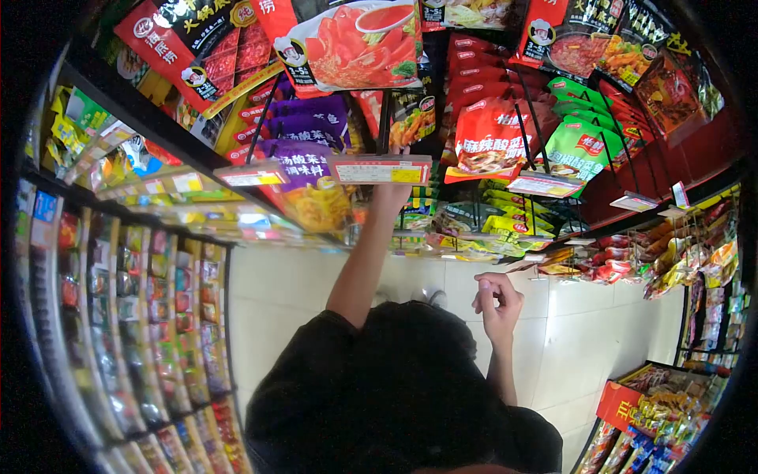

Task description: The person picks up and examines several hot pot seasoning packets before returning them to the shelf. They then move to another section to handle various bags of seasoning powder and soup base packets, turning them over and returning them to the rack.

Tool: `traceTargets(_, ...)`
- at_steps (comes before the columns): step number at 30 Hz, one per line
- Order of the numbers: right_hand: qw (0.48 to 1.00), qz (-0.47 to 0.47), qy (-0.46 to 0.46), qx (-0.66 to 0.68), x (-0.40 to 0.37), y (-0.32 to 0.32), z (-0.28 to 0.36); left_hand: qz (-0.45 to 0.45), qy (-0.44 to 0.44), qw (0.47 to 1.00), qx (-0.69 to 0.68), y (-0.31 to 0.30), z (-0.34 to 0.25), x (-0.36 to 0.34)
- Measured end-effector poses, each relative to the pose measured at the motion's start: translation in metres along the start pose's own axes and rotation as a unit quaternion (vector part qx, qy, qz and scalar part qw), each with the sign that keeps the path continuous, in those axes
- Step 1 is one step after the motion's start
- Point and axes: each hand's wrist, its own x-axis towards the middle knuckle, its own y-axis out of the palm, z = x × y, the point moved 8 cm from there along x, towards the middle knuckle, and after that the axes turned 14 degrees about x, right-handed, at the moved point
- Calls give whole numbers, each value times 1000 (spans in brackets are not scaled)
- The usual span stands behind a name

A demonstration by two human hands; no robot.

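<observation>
My left hand (pixel 392 193) reaches up to the hanging rack, behind a price tag (pixel 381 170). Its fingers are mostly hidden by that tag, so whether they grip anything does not show. Just above it hangs a dark seasoning packet (pixel 413 118) with a food picture. Purple packets (pixel 304 146) hang to the left of this hand, and red packets (pixel 491 138) to its right. My right hand (pixel 499 304) is held low over the floor, apart from the shelf. Its fingers are curled in with the thumb against them, and nothing shows in them.
Large hotpot seasoning packets (pixel 359 47) hang along the top. Green packets (pixel 580 146) are on hooks at the right, with metal rods and tags jutting out. Shelves of small packets (pixel 126 316) line the left. A red display box (pixel 620 404) stands at lower right on the tiled floor (pixel 584 316).
</observation>
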Motion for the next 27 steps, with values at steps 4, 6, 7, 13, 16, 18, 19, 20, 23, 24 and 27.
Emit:
traceTargets(4, 1000, 14, 4, -3, 2, -3, -8, -22, -5, 995, 92, 6, -6, -36)
traceTargets(6, 1000, 25, -4, -5, 6, -1, -7, -5, 31, 986, 161, 14, -17, -55)
traceTargets(7, 999, 30, -9, -6, 8, 2, -5, 4, 49, 980, 195, 23, -27, -67)
traceTargets(13, 996, 42, -65, -36, 22, 14, 7, -52, 186, 915, 354, 51, -89, -148)
traceTargets(16, 990, 31, -130, -53, 31, 17, 23, -68, 227, 881, 409, 71, -123, -198)
traceTargets(18, 984, 36, -166, -60, 39, 22, 34, -85, 226, 865, 439, 71, -133, -223)
traceTargets(19, 982, 44, -175, -64, 44, 26, 38, -92, 217, 860, 453, 68, -136, -232)
traceTargets(20, 980, 50, -182, -68, 47, 28, 42, -88, 206, 861, 457, 72, -140, -243)
traceTargets(23, 981, 95, -159, -50, 53, 41, 59, -88, 200, 842, 493, 89, -151, -274)
traceTargets(24, 982, 116, -144, -36, 55, 47, 63, -92, 198, 831, 511, 87, -152, -284)
traceTargets(27, 973, 174, -151, 33, 59, 64, 66, -113, 171, 854, 478, 68, -144, -309)
